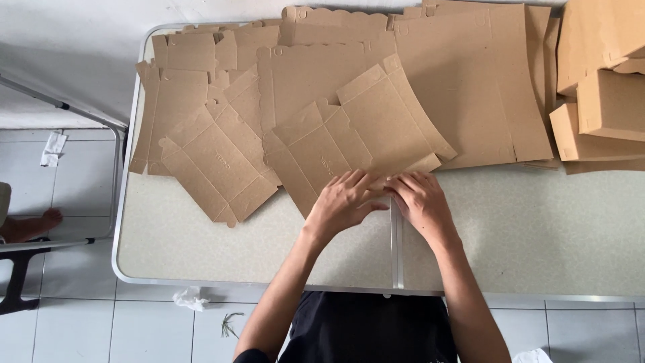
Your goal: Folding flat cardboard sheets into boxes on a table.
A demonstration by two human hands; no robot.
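A flat brown cardboard box blank (359,134) lies on the speckled grey folding table (201,235), its near edge folded up under my hands. My left hand (344,202) presses on the blank's near flap with fingers spread. Right beside it, my right hand (420,198) grips the same edge, fingertips touching those of the left. A second loose blank (218,161) lies to the left.
Several more flat blanks (463,74) are stacked across the table's far side. Folded cardboard boxes (605,107) pile up at the far right. A metal seam (396,249) runs down the table's middle. A person's bare foot (30,225) rests on the tiled floor at left.
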